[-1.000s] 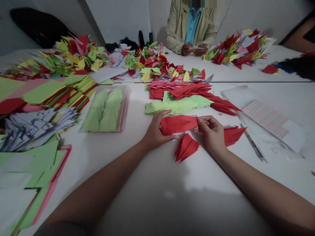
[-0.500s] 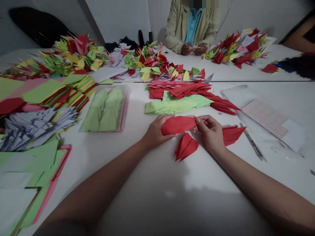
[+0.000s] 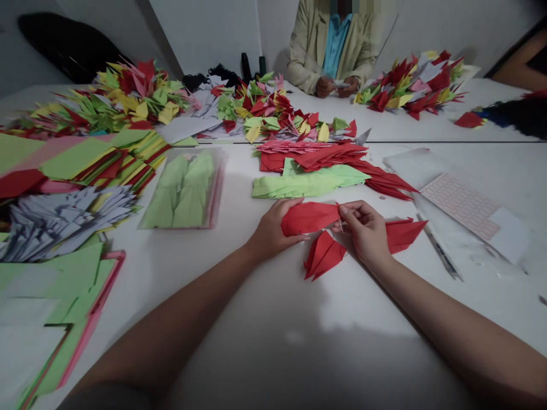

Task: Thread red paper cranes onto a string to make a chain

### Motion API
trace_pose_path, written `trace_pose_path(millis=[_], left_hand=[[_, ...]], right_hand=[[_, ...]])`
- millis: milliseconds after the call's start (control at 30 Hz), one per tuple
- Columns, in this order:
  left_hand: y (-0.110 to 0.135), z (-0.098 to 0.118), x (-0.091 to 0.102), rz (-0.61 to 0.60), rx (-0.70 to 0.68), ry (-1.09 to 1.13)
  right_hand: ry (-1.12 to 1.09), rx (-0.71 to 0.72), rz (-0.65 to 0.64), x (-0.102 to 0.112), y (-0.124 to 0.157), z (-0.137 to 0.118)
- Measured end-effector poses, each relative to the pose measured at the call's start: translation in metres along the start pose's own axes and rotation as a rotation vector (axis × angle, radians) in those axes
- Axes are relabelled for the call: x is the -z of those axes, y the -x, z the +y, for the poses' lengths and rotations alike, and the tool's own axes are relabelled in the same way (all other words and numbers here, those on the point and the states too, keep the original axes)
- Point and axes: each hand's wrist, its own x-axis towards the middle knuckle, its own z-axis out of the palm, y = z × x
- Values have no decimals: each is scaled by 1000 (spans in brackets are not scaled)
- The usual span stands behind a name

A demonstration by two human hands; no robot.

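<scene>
Between my two hands is a red folded paper piece [image 3: 310,218], long and slightly rounded. My left hand [image 3: 276,228] grips its left end, thumb below and fingers above. At its right tip, my right hand [image 3: 365,228] pinches the paper between thumb and forefinger, and a thin pale strand shows under those fingers. Just below lies another red folded paper shape [image 3: 325,254] with pointed ends. A further red folded piece [image 3: 405,234] rests beyond my right wrist, partly hidden by it. Behind my hands are stacked green folded papers [image 3: 305,183] and red folded papers [image 3: 333,155].
Heaps of colourful folded paper [image 3: 132,94] line the back left, with another heap [image 3: 416,85] at back right. A clear packet of green pieces [image 3: 182,191] lies left. Right are a pen [image 3: 440,247] and a sticker sheet [image 3: 461,205]. A person [image 3: 335,51] sits opposite, holding paper.
Almost nothing differs. The red paper and my left hand have shifted very slightly, and my left thumb reaches a little further along under the paper.
</scene>
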Motion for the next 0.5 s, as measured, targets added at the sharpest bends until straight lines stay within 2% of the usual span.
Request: trace_pose_path(millis=[167, 300, 500], left_hand=[[0, 1, 1, 9, 6, -46], [-1, 2, 2, 108, 10, -110], [-2, 4, 5, 169, 9, -113]], right_hand=[[-3, 7, -107, -4, 2, -3], [1, -43, -130, -3, 0, -1], [35, -58, -144, 1, -2, 6]])
